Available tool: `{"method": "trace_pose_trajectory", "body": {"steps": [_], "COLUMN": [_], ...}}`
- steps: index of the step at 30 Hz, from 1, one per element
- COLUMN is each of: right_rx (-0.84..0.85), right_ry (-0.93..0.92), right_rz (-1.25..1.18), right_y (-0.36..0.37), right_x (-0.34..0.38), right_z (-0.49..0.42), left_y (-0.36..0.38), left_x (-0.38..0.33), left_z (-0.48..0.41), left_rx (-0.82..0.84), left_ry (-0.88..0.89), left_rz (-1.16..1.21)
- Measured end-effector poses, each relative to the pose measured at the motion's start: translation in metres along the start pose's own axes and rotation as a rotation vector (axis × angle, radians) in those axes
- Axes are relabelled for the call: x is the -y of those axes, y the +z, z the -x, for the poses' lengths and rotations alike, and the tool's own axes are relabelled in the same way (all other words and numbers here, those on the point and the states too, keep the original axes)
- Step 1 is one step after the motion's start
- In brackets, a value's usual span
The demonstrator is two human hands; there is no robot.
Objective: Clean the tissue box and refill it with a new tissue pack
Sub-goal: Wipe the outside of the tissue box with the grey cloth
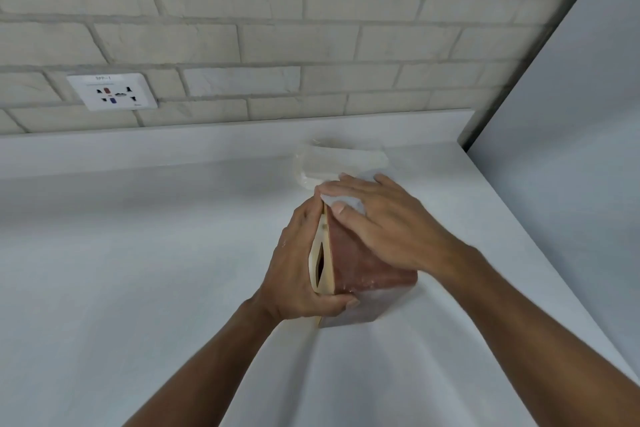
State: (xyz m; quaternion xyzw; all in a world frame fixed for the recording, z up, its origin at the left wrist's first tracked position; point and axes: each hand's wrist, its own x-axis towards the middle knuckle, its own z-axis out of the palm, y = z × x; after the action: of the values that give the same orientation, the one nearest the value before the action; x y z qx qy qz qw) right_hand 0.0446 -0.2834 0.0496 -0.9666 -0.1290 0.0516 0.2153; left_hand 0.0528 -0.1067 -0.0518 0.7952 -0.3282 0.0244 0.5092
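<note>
Forearms came in low over the counter (138,253). Tissue box (360,263) sat tipped on edge mid-counter, slot facing left. Best practice, I judged: brace firmly, wipe in long strokes. My left hand (301,274) was clamped around the slotted face; right hand (384,215) lay flat, fingers spread, pressing a cloth (346,203) on the side. New tissue pack (339,159) waited just behind.
</note>
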Motion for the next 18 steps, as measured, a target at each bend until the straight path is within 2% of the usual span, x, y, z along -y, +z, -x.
{"method": "trace_pose_trajectory", "body": {"steps": [3,6,10,13,16,18], "right_rx": [0.01,-0.009,-0.018,-0.014,-0.053,-0.085], "right_ry": [0.069,-0.063,0.014,-0.065,0.037,-0.014], "right_rz": [-0.038,0.021,-0.049,0.013,-0.048,-0.013], "right_y": [-0.004,0.002,-0.002,0.0,-0.004,0.001], "right_x": [-0.007,-0.001,0.001,-0.001,-0.015,-0.016], "right_z": [0.0,0.005,-0.001,0.003,0.013,0.022], "left_y": [-0.002,-0.002,-0.005,-0.005,-0.005,-0.004], "left_x": [-0.004,-0.009,-0.013,-0.009,-0.009,-0.01], "left_z": [0.0,0.0,-0.002,0.001,-0.001,-0.002], "left_rx": [-0.003,-0.002,0.016,0.031,0.029,0.025], "left_ry": [-0.035,-0.002,-0.057,-0.044,-0.075,-0.055], "left_rz": [0.023,0.073,0.128,0.103,0.076,0.056]}}
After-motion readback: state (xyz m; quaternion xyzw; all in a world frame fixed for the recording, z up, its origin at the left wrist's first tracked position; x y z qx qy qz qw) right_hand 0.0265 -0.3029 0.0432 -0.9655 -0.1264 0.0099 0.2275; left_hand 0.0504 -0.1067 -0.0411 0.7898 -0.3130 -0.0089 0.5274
